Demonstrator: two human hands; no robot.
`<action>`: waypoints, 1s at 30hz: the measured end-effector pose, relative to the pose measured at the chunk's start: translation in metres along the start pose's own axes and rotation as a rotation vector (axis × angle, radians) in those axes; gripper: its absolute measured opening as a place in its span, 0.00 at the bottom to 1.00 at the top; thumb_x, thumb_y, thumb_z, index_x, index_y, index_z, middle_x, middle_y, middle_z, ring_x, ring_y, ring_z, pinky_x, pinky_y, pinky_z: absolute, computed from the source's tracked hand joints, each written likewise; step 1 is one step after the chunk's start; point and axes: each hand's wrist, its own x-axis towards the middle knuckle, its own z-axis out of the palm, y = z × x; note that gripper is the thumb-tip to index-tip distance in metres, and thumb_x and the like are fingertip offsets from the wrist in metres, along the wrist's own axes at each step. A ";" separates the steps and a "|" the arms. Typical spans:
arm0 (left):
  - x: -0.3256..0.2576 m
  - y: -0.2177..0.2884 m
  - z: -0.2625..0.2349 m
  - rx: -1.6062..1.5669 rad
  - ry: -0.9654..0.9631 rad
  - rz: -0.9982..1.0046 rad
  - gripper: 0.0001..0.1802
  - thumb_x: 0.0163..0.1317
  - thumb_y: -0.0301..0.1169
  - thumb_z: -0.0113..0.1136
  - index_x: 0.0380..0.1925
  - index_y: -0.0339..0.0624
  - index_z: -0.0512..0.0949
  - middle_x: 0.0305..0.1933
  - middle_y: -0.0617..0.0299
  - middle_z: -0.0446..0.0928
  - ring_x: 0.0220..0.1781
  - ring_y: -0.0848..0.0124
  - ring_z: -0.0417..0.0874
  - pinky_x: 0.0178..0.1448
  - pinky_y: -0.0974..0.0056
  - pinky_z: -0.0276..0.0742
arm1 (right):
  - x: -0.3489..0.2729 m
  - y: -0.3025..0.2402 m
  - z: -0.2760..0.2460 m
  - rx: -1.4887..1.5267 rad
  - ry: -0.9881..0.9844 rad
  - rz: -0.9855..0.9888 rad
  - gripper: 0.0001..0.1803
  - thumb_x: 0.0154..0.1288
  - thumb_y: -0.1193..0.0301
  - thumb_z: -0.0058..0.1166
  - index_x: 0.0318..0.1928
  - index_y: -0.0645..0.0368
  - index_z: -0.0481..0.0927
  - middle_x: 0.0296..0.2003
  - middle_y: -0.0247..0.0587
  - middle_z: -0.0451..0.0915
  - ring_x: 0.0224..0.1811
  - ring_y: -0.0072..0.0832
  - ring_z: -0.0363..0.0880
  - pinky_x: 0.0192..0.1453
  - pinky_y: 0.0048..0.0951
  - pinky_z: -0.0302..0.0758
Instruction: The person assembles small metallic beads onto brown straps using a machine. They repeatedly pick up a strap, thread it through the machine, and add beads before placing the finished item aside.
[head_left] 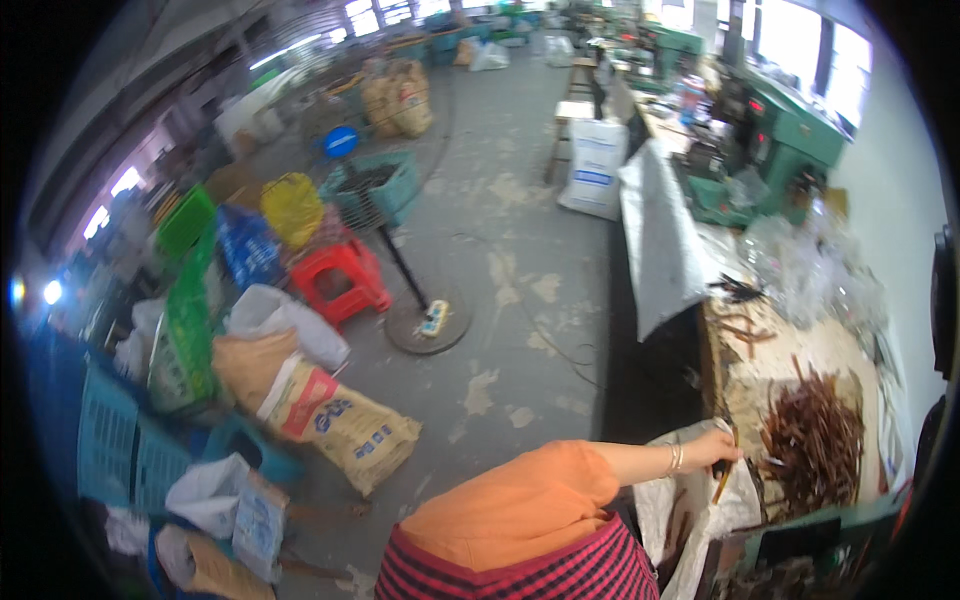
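My left arm, in an orange sleeve, reaches to the right, and a bracelet circles its wrist. My left hand (712, 448) is closed at the bench edge, above an open white sack (740, 505). From its fingers sticks a thin brown strip (722, 487), pointing down; a dark bit shows beside it, too small to name. A few brown strips lie inside the sack. Just right of the hand, a heap of dark brown strips (815, 440) rests on the worn bench top (795, 345). My right hand is out of the picture.
Green machines (795, 130) and clear plastic bags (800, 260) line the bench. Part of a machine (800, 560) stands at the lower right. Across the floor are a pedestal fan (405, 270), a red stool (338, 278), a printed sack (345, 425) and blue crates (110, 440).
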 end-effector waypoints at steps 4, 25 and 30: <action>0.008 -0.029 -0.011 -0.072 -0.072 -0.037 0.13 0.61 0.34 0.69 0.24 0.38 0.77 0.21 0.61 0.77 0.17 0.70 0.80 0.16 0.63 0.76 | -0.003 -0.012 0.012 0.081 -0.078 -0.057 0.12 0.72 0.71 0.58 0.44 0.71 0.82 0.39 0.59 0.83 0.41 0.47 0.80 0.52 0.42 0.77; 0.022 -0.032 -0.009 -0.051 -0.039 -0.028 0.10 0.55 0.28 0.72 0.23 0.32 0.81 0.20 0.57 0.78 0.15 0.62 0.81 0.13 0.56 0.79 | 0.011 0.012 0.029 0.142 -0.190 -0.128 0.13 0.71 0.71 0.58 0.45 0.72 0.82 0.40 0.58 0.83 0.41 0.47 0.81 0.51 0.41 0.77; 0.028 -0.039 -0.007 -0.046 -0.033 -0.026 0.11 0.56 0.28 0.71 0.23 0.32 0.81 0.19 0.57 0.77 0.14 0.62 0.80 0.13 0.55 0.79 | 0.013 0.017 0.027 0.124 -0.195 -0.127 0.13 0.71 0.71 0.58 0.45 0.72 0.81 0.40 0.58 0.83 0.41 0.47 0.81 0.51 0.41 0.78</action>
